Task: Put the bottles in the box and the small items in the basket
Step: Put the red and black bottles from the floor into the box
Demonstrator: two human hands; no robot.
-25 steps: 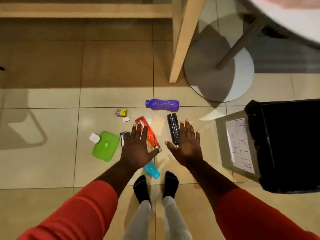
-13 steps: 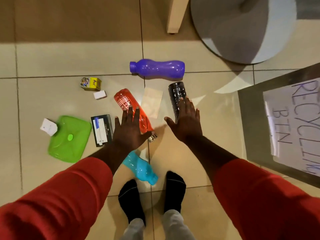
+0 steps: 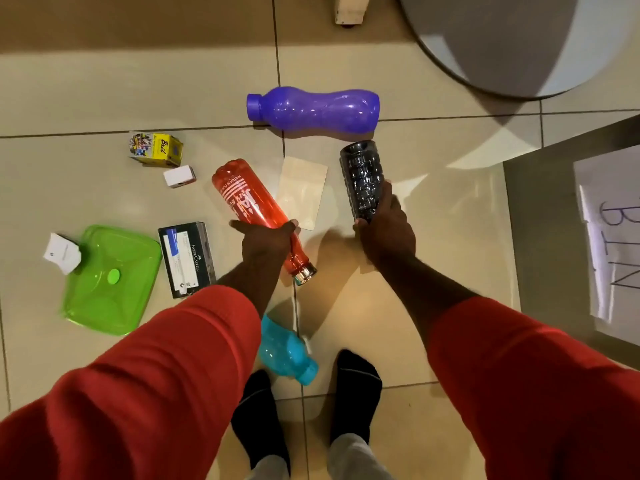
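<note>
Several bottles lie on the tiled floor. My left hand wraps the lower part of the red bottle. My right hand grips the black textured bottle. A purple bottle lies on its side beyond them. A blue bottle lies by my feet, partly under my left sleeve. Small items sit at left: a yellow carton, a white block, a pencil box, a green lid, a white tag and a beige pouch. The bin box with a paper sign stands at right.
A round grey table base and a wooden leg stand at the far side. My socked feet are at the bottom centre. No basket is in view.
Both hands went from flat and open above the floor to closed around bottles: left on the red one, right on the black one. The camera has dropped closer to the floor.
</note>
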